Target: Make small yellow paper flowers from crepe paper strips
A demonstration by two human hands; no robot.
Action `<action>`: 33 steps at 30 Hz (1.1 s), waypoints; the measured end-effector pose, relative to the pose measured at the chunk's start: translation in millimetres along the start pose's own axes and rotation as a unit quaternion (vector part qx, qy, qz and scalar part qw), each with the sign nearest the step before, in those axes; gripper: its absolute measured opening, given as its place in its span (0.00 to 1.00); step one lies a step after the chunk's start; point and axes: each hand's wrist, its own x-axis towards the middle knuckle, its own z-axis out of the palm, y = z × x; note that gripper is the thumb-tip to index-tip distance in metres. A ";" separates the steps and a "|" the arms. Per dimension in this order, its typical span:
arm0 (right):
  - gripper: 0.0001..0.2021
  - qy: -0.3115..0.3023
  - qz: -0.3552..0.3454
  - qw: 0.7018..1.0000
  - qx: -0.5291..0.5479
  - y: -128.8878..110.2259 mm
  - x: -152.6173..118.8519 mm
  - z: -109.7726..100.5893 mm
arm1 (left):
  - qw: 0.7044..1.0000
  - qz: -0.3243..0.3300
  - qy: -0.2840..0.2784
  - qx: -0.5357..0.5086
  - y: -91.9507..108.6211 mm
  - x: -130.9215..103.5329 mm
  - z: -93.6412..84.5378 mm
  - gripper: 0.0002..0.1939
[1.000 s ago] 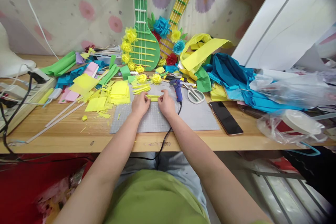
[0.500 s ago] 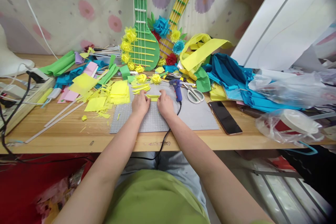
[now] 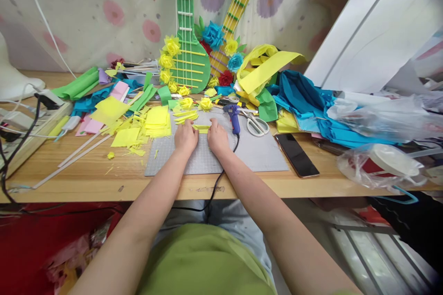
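Note:
Between my two hands a strip of yellow crepe paper (image 3: 202, 128) lies low over the grey cutting mat (image 3: 263, 156). My left hand (image 3: 186, 137) is closed on the strip's left end, and my right hand (image 3: 218, 136) closes on its right end. Parts of the strip are hidden under the fingers. Just beyond the left hand are several folded yellow strips (image 3: 186, 115) and a yellow paper flower (image 3: 186, 103). A blue glue gun (image 3: 234, 119) rests to the right of my right hand, beside white-handled scissors (image 3: 256, 126).
Yellow paper squares (image 3: 158, 121) and scraps are piled left of the mat. A phone (image 3: 296, 155) lies at its right edge. Behind stand a green paper-covered instrument (image 3: 190, 67) and a yellow one (image 3: 238, 4). Blue crepe paper (image 3: 301, 97) heaps at right. The glue gun's black cable (image 3: 221, 176) crosses the mat.
Almost nothing differs. Both hands stay in place on the yellow strip, with only a very slight shift of the fingers.

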 end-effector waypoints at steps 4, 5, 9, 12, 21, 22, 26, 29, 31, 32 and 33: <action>0.17 -0.003 -0.011 1.000 -0.017 -0.2 -0.5 0.1 | 1.000 0.001 0.006 0.012 0.4 -0.5 0.1 0.11; 0.17 -0.001 -0.015 1.000 -0.023 -0.1 -0.7 0.8 | 1.000 0.005 0.004 0.017 0.6 -0.4 0.1 0.09; 0.17 0.012 -0.023 0.999 -0.045 -0.1 -0.8 3.6 | 0.998 0.042 -0.006 0.038 1.4 0.6 2.2 0.06; 0.18 0.010 -0.023 0.998 -0.049 -1.2 -0.6 3.0 | 0.996 0.073 0.001 0.053 1.9 1.1 5.0 0.10; 0.17 -0.005 -0.045 0.999 -0.011 -2.2 -2.9 -2.5 | 0.998 0.053 0.009 0.034 4.2 -0.7 3.7 0.07; 0.17 -0.006 -0.046 0.999 -0.006 -2.2 -3.0 -2.2 | 0.998 0.050 0.010 0.036 4.5 -0.5 3.7 0.07; 0.19 -0.003 -0.034 0.999 0.015 -2.4 -3.9 -1.8 | 0.998 0.043 0.009 0.037 4.9 0.2 4.5 0.07; 0.18 0.017 -0.024 0.999 0.031 -2.1 -5.5 -3.1 | 0.999 0.037 -0.002 0.032 4.0 0.5 4.5 0.06; 0.18 0.030 -0.010 0.998 0.045 -1.0 -6.1 -3.5 | 0.999 0.025 -0.005 0.026 2.3 1.1 4.2 0.05; 0.18 0.034 0.000 0.998 0.054 -0.3 -6.1 -3.5 | 1.000 0.016 -0.005 0.022 1.1 1.6 4.0 0.06; 0.18 0.036 0.010 0.997 0.063 0.6 -5.9 -3.1 | 1.000 0.007 -0.004 0.016 -0.3 2.2 3.9 0.06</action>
